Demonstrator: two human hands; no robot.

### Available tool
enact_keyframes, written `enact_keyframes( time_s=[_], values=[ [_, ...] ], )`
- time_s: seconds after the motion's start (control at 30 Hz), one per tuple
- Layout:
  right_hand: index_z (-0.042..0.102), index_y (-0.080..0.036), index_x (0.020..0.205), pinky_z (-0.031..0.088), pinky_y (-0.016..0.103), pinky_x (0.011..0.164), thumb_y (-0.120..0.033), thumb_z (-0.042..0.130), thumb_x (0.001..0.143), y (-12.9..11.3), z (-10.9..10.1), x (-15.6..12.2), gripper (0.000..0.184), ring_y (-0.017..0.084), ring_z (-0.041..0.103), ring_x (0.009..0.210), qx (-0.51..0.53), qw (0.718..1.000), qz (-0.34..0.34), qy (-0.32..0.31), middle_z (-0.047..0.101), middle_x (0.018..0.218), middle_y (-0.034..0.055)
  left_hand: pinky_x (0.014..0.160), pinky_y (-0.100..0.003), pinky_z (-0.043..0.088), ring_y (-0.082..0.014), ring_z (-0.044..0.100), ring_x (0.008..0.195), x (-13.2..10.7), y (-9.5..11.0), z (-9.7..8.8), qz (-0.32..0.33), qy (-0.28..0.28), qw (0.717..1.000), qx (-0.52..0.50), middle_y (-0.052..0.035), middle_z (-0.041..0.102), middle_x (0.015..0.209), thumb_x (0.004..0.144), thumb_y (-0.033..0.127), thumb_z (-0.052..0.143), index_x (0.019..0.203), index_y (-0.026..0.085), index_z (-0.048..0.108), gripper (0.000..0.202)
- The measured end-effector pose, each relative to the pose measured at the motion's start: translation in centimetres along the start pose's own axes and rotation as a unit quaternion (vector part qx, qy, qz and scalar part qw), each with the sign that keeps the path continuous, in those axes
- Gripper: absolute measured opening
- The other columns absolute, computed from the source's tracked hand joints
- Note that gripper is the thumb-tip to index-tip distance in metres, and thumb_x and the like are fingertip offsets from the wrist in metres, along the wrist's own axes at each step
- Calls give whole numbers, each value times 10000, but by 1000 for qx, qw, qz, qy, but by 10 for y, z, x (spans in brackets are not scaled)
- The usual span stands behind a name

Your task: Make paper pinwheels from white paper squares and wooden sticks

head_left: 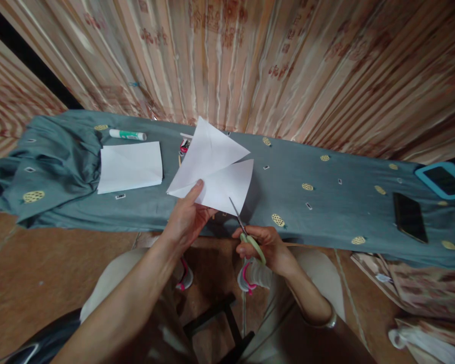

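My left hand (187, 215) grips a white sheet of paper (208, 156) by its lower edge, thumb on top and fingers beneath. A slit runs into the sheet from its right side, parting it into two flaps. In my right hand (267, 245) is a pair of scissors (253, 243) with light green handles. Their blades point up and left and lie at the lower right edge of the paper; how far they are apart is hard to make out. Left of the held sheet, more white paper (131, 167) lies flat on the cloth.
A green cloth with yellow pineapples (288, 162) covers the narrow table. A glue stick (128, 134) lies at the back left, and a small red box (185, 145) is partly behind the paper. Far right are a dark phone (409, 216) and a blue-framed tablet (444, 180). Curtains hang behind.
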State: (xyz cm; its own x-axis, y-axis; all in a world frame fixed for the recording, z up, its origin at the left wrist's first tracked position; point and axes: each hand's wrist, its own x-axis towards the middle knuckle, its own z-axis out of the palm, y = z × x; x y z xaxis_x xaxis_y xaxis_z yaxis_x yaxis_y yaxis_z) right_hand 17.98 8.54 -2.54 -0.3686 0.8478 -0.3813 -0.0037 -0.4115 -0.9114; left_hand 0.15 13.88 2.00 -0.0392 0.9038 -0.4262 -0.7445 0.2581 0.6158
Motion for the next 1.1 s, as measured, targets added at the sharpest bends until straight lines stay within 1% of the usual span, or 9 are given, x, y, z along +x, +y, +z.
enact_keyframes(
  time_s=[0.17, 0.33, 0.43, 0.57, 0.7, 0.8, 0.9, 0.97, 1.1],
  values=[
    [682, -179, 813, 425, 211, 453, -408, 861, 585, 0, 1, 0, 369, 80, 532, 471, 5, 1000, 4, 6, 602, 552, -49, 828, -320, 596, -218, 704, 1009, 0, 0, 0, -1, -4, 1000, 5, -115, 734, 1104, 922, 133, 533, 1286, 148, 555, 365],
    [680, -170, 817, 414, 209, 447, -436, 859, 585, 0, 1, 1, 396, 79, 520, 464, -2, 1000, -2, 2, 603, 543, -44, 838, -329, 595, -220, 705, 1001, 1, -1, -3, 3, -8, 1000, 5, -109, 738, 1085, 923, 124, 527, 1263, 141, 574, 344],
    [671, -174, 802, 414, 212, 441, -445, 871, 556, -2, 2, 0, 417, 79, 520, 456, 4, 1000, 2, 4, 606, 541, -50, 846, -331, 593, -219, 707, 992, 2, -2, -3, 5, -9, 1000, 6, -98, 737, 1086, 916, 128, 541, 1257, 153, 579, 345],
    [666, -173, 802, 408, 197, 451, -437, 884, 530, -3, 4, 1, 437, 74, 538, 477, 12, 1000, 2, 12, 615, 562, -51, 854, -333, 594, -202, 713, 949, 0, -3, -2, -10, -5, 1000, 25, -78, 737, 1074, 915, 139, 548, 1239, 155, 598, 328],
    [678, -175, 815, 400, 202, 453, -456, 868, 555, 0, 2, 2, 428, 78, 542, 487, 9, 1000, -13, 12, 625, 575, -41, 848, -325, 594, -197, 709, 948, -3, -5, -1, -15, -15, 999, 38, -82, 724, 1110, 908, 136, 556, 1249, 147, 589, 343],
    [688, -175, 839, 403, 208, 462, -467, 857, 573, 2, 1, 3, 430, 85, 545, 499, 3, 1000, -19, 11, 627, 581, -34, 843, -330, 594, -198, 716, 924, -4, -7, -2, -27, -15, 999, 31, -86, 725, 1101, 902, 128, 557, 1243, 157, 593, 344],
    [690, -172, 855, 394, 207, 461, -482, 846, 586, 2, 1, 3, 439, 87, 540, 505, 1, 1000, -24, 14, 629, 586, -28, 818, -326, 600, -197, 722, 897, -4, -9, -4, -27, -28, 999, 29, -81, 729, 1088, 894, 134, 573, 1216, 167, 611, 326],
    [689, -169, 857, 386, 204, 459, -489, 849, 576, 1, 2, 3, 455, 84, 534, 502, 2, 1000, -23, 19, 631, 586, -27, 802, -320, 604, -197, 721, 898, -3, -10, -5, -27, -32, 999, 32, -77, 734, 1072, 896, 137, 572, 1213, 167, 610, 321],
    [688, -165, 841, 384, 207, 459, -482, 866, 547, -2, 4, 2, 468, 78, 523, 484, 6, 999, -22, 26, 630, 572, -28, 815, -329, 602, -203, 714, 929, -4, -10, -5, -38, -33, 998, 31, -81, 730, 1090, 900, 146, 565, 1228, 169, 598, 331]
  ],
)
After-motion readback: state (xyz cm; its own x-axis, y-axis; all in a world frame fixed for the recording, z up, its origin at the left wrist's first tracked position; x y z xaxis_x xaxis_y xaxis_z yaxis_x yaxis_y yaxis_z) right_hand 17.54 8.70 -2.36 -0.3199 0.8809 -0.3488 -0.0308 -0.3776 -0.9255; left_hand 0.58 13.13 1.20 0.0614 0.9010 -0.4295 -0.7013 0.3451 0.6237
